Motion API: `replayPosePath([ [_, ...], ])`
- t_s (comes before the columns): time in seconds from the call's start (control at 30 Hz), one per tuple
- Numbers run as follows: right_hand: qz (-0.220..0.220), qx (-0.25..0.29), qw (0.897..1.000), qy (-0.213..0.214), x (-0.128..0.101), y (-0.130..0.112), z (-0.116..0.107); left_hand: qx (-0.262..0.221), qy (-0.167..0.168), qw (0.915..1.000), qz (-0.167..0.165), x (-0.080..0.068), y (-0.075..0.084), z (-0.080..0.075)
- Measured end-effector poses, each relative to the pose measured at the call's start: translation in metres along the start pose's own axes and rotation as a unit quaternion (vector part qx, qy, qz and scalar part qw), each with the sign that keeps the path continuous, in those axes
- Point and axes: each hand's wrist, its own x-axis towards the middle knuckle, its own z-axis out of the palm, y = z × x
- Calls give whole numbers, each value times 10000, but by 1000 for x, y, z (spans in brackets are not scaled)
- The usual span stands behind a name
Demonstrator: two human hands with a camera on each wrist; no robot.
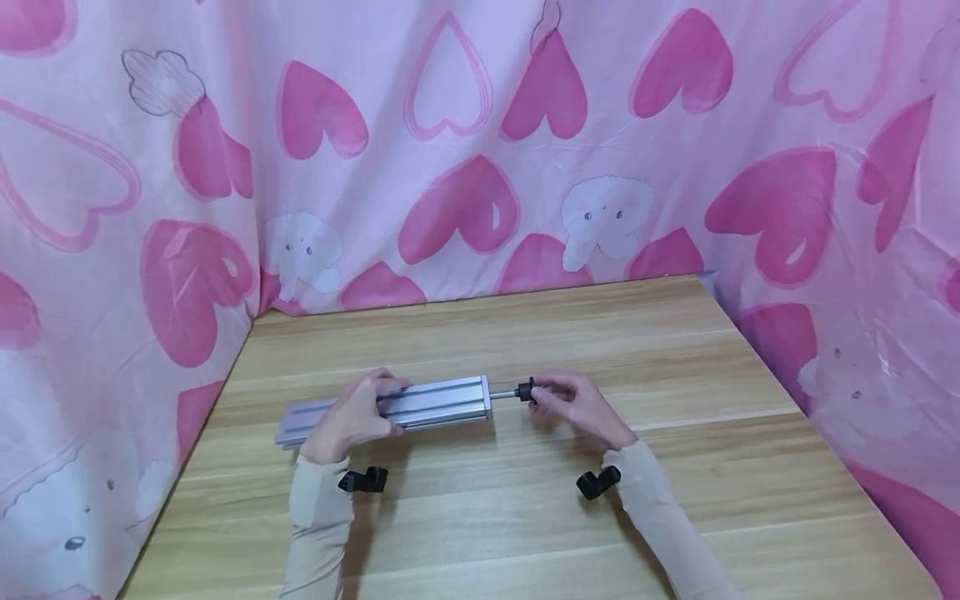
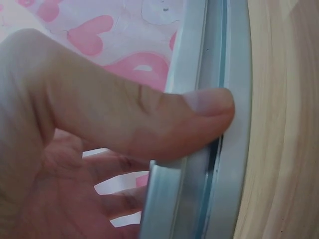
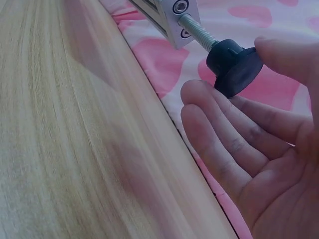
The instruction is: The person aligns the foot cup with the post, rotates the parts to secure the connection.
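A silver aluminium profile with long slots is held slantwise over the wooden table. My left hand grips it near its middle, the thumb lying along a slot and the other fingers on the far side. From the profile's right end plate, which carries round socket screws, a threaded rod sticks out. It ends in a black levelling foot with a round flat base. My right hand pinches that base at its edge between thumb and fingers; the lower fingers extend beneath it.
A wood-grain table lies under both hands. Pink heart-patterned cloth hangs behind it and along both sides. Black wrist mounts jut inward from both sleeves.
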Motion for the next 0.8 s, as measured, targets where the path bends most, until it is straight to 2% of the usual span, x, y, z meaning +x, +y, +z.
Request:
replayPosePath([
  [0.33, 60, 8, 10000, -31, 2, 3, 2, 86, 53, 9999, 22, -2, 3, 0],
  [0.67, 76, -14, 9998, -205, 5, 5, 4, 169, 130, 9996, 166, -4, 0, 2],
  [0.8, 130, -78, 9994, -307, 4, 4, 3, 166, 131, 9997, 118, -5, 0, 2],
])
